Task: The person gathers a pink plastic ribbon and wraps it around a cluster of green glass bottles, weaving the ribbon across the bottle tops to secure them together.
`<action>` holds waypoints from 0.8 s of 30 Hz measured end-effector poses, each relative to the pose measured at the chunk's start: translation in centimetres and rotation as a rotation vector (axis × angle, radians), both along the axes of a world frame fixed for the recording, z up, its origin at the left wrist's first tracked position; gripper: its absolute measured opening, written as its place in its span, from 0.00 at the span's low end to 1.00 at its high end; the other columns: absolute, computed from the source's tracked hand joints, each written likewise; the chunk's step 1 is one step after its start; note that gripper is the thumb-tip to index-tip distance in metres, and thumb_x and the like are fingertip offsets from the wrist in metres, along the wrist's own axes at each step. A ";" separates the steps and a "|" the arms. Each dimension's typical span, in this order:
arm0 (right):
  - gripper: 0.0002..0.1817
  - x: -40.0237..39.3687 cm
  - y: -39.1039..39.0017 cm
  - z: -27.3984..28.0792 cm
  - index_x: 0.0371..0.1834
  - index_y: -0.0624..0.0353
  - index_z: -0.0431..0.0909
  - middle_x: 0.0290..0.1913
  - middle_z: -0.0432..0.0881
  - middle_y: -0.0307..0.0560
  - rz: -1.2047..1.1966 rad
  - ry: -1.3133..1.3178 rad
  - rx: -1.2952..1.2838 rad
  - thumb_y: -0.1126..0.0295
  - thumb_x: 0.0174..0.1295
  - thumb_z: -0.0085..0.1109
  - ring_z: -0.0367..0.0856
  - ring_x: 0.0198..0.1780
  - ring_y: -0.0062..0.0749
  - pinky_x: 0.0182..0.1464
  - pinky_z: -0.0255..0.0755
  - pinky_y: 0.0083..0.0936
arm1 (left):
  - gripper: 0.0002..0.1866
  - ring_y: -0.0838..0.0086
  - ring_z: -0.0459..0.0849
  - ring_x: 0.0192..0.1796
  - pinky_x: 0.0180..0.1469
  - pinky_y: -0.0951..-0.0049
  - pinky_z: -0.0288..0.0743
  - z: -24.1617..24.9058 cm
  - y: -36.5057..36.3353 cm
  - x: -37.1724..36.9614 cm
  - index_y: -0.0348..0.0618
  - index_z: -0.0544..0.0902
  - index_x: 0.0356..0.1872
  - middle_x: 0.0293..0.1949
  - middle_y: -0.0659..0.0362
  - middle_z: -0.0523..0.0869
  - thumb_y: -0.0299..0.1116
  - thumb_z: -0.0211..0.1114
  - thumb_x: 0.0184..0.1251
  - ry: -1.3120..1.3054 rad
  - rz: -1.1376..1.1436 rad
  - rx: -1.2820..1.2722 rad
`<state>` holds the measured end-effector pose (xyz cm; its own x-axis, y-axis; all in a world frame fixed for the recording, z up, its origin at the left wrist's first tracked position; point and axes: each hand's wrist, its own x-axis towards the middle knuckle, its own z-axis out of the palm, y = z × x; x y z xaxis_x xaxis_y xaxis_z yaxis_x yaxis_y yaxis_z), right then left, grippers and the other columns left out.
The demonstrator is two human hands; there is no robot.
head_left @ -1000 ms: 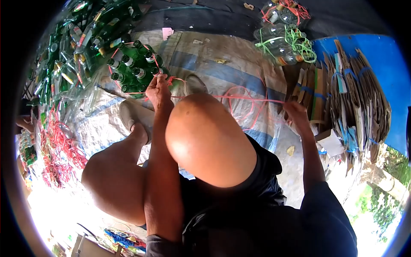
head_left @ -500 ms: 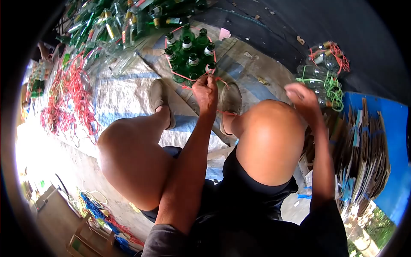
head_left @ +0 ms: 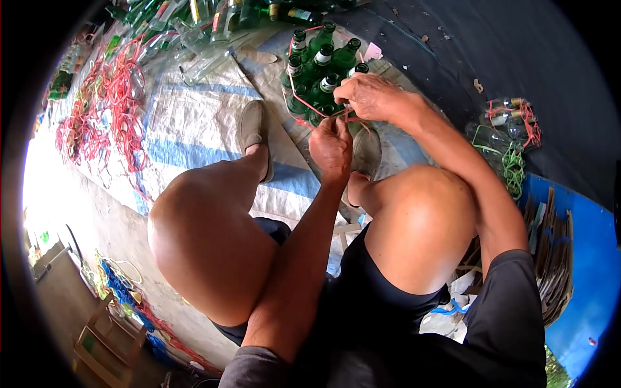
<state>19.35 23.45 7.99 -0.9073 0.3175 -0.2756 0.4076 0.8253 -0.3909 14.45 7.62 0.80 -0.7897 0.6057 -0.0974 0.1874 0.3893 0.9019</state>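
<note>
A cluster of green glass bottles [head_left: 323, 58] stands upright on the sheet, with a pink plastic string [head_left: 290, 90] looped around it. At the near side of the cluster, my left hand [head_left: 331, 147] is closed in a pinch on the string. My right hand [head_left: 378, 97] reaches over from the right, its fingers curled closed at the strands just above my left hand. Short loose ends of string stick out beside the fingers. The right fingertips are partly hidden behind the hand, and it covers some of the nearest bottles.
Loose bottles [head_left: 226, 19] are heaped at the back left. Tangled pink string [head_left: 119, 97] lies on the striped sheet [head_left: 187, 123]. Tied clear bottles [head_left: 495, 139] rest at the right, above stacked cardboard [head_left: 553, 258]. My shoes [head_left: 253, 123] flank the near side of the cluster.
My right hand has moved in from beside my right knee to the string at the bottles. My left hand keeps its pinch. The view has shifted, so the bottles appear further right and higher.
</note>
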 end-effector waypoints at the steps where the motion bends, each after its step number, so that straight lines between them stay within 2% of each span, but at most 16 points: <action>1: 0.13 -0.1 0.0 -0.3 0.41 0.55 0.87 0.38 0.88 0.52 0.028 -0.010 0.029 0.78 0.59 0.53 0.84 0.46 0.55 0.51 0.74 0.47 | 0.13 0.48 0.87 0.30 0.36 0.56 0.79 0.2 -0.1 0.0 0.38 0.90 0.36 0.28 0.41 0.86 0.38 0.66 0.71 -0.002 0.003 -0.013; 3: 0.12 -0.8 -0.3 -0.4 0.39 0.51 0.87 0.37 0.88 0.52 0.046 -0.084 0.061 0.76 0.59 0.55 0.85 0.46 0.54 0.53 0.71 0.47 | 0.13 0.50 0.87 0.29 0.37 0.57 0.79 -0.1 0.0 0.2 0.39 0.90 0.35 0.27 0.42 0.86 0.39 0.66 0.71 -0.002 0.049 -0.001; 6: 0.10 -1.8 -0.5 0.3 0.39 0.51 0.86 0.38 0.88 0.54 0.089 -0.244 0.050 0.74 0.59 0.54 0.85 0.47 0.55 0.53 0.70 0.48 | 0.13 0.50 0.87 0.29 0.37 0.57 0.80 -0.2 0.0 0.3 0.40 0.90 0.34 0.27 0.44 0.86 0.40 0.67 0.70 0.007 0.092 -0.068; 9: 0.11 -2.7 -0.3 -0.5 0.42 0.51 0.89 0.46 0.91 0.52 0.048 -0.374 0.025 0.68 0.54 0.70 0.87 0.53 0.53 0.57 0.72 0.50 | 0.14 0.50 0.88 0.30 0.38 0.56 0.80 -0.1 0.1 0.3 0.41 0.91 0.34 0.27 0.44 0.87 0.41 0.67 0.68 0.029 0.101 -0.118; 12: 0.12 -3.3 -0.2 -0.7 0.42 0.51 0.90 0.48 0.90 0.52 0.060 -0.466 0.014 0.69 0.53 0.69 0.86 0.56 0.53 0.58 0.71 0.52 | 0.14 0.49 0.88 0.32 0.39 0.56 0.81 -0.2 0.2 0.3 0.41 0.91 0.34 0.27 0.45 0.88 0.41 0.67 0.68 0.013 0.126 -0.108; 15: 0.13 -3.4 -0.2 -1.1 0.42 0.51 0.90 0.49 0.90 0.54 0.043 -0.439 0.015 0.70 0.51 0.68 0.83 0.60 0.53 0.59 0.70 0.53 | 0.15 0.48 0.88 0.32 0.40 0.56 0.81 -0.2 0.1 0.1 0.40 0.91 0.35 0.28 0.44 0.88 0.42 0.67 0.69 -0.001 0.107 -0.134; 18: 0.12 -2.6 -0.4 -1.7 0.39 0.55 0.87 0.43 0.88 0.59 -0.003 -0.306 -0.007 0.73 0.58 0.54 0.81 0.56 0.61 0.57 0.71 0.53 | 0.16 0.49 0.89 0.33 0.41 0.57 0.81 -0.2 0.1 0.2 0.39 0.91 0.36 0.29 0.43 0.88 0.42 0.67 0.70 -0.031 0.129 -0.139; 21: 0.14 -2.1 -0.7 -2.2 0.42 0.58 0.88 0.40 0.88 0.61 -0.114 -0.171 -0.016 0.74 0.58 0.53 0.84 0.50 0.59 0.54 0.75 0.51 | 0.16 0.50 0.89 0.33 0.41 0.58 0.81 -0.5 0.1 0.3 0.37 0.91 0.36 0.29 0.42 0.88 0.42 0.67 0.71 -0.058 0.141 -0.115; 24: 0.15 -1.8 -0.6 -1.9 0.41 0.63 0.88 0.35 0.88 0.62 -0.221 -0.042 -0.167 0.75 0.57 0.52 0.87 0.42 0.58 0.48 0.79 0.48 | 0.17 0.50 0.88 0.31 0.40 0.58 0.80 -1.0 0.1 0.4 0.34 0.90 0.36 0.28 0.42 0.87 0.42 0.66 0.73 -0.078 0.139 -0.057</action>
